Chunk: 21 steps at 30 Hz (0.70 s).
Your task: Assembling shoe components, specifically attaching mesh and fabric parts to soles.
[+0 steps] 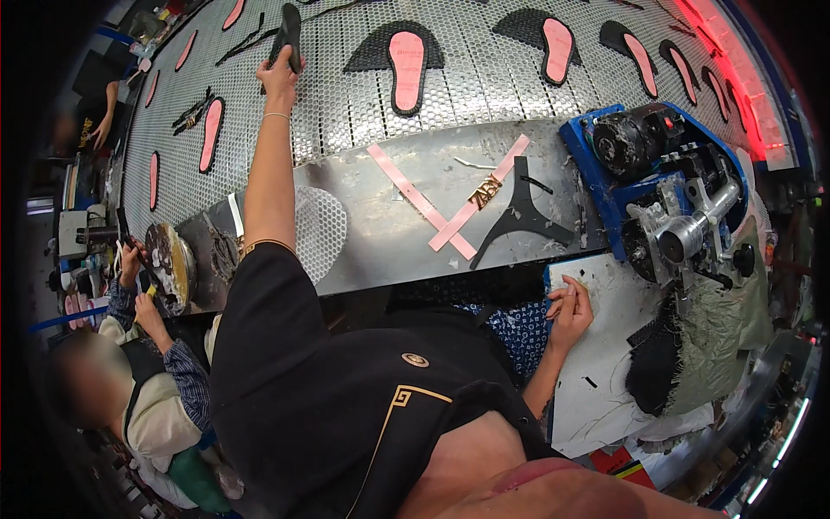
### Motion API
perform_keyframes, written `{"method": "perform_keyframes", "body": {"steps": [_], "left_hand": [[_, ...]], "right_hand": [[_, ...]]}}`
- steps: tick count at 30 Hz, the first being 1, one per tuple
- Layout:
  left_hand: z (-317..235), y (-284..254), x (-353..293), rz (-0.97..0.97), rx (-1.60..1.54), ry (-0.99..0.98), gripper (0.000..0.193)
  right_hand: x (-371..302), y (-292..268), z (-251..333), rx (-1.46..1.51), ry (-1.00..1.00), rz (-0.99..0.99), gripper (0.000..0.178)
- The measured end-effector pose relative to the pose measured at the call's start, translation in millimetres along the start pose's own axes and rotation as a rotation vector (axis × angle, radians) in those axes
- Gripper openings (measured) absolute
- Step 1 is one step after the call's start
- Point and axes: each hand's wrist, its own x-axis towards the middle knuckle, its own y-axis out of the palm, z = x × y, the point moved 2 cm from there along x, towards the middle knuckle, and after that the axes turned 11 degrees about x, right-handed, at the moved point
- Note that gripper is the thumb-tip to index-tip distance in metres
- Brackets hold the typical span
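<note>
My left hand (281, 76) reaches far out over the metal mesh conveyor (324, 104), closed round a dark shoe sole (290, 30) held on edge. My right hand (569, 313) rests by the edge of a white board (596, 346), its fingers loosely bent and partly apart, with nothing visible in them. Between my hands, on the steel ledge (354, 251), two pink straps (405, 186) lie crossed, one bearing a gold letter ornament (485, 192). Beside them is a black Y-shaped piece (523, 212). Soles with pink insoles (408, 73) lie spaced along the conveyor.
At right stands a blue-framed machine (657, 186) with a motor and metal rollers. Red light (726, 60) glows along the far right edge. A co-worker (160, 381) at lower left handles something by a round tin (170, 264). Dark cloth (653, 363) lies on the board.
</note>
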Motion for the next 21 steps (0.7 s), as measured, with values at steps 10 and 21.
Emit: {"method": "perform_keyframes", "body": {"steps": [10, 21], "left_hand": [[1, 7, -34, 0.613, -0.013, -0.387, 0.046], [-18, 17, -46, 0.639, -0.025, -0.399, 0.049]], "right_hand": [[0, 3, 4, -0.012, -0.023, 0.025, 0.022], [-1, 1, 0, 0.023, 0.013, 0.024, 0.022]]}}
